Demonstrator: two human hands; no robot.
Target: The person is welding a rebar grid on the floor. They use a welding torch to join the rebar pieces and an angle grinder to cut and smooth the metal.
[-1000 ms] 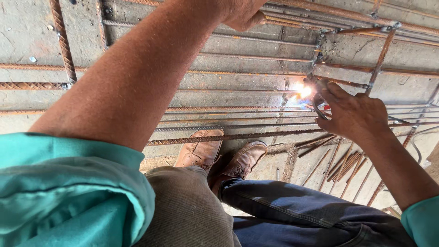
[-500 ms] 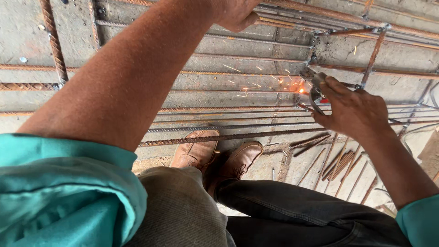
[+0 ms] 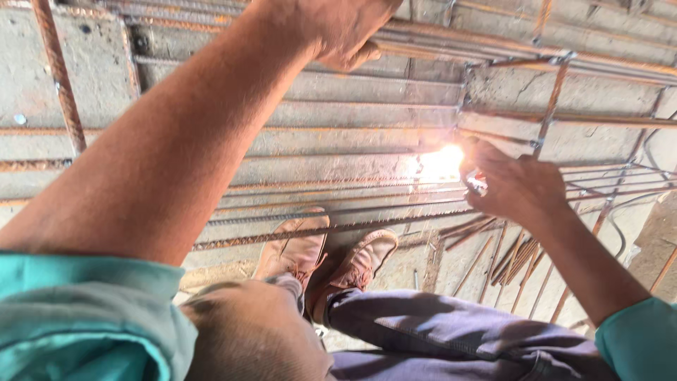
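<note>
1. the landmark is the bright welding flare (image 3: 441, 162), which sits on a thin horizontal bar of the rebar grid (image 3: 338, 229).
2. the right hand (image 3: 515, 185) is just right of the flare, fingers curled tight round a small welding holder (image 3: 478, 185) whose tip meets the glow.
3. the left hand (image 3: 345, 32) is up and left of the flare, well apart from it, closed over an upper rusty bar (image 3: 451, 39); how firm the hold is cannot be told.
4. below and left of the flare are two brown boots (image 3: 324, 254) on the concrete.
5. below and right of the flare lies a heap of short loose rods (image 3: 511, 257).
6. teal sleeves (image 3: 84, 317) and grey-blue trousers (image 3: 451, 339) fill the bottom edge.
</note>
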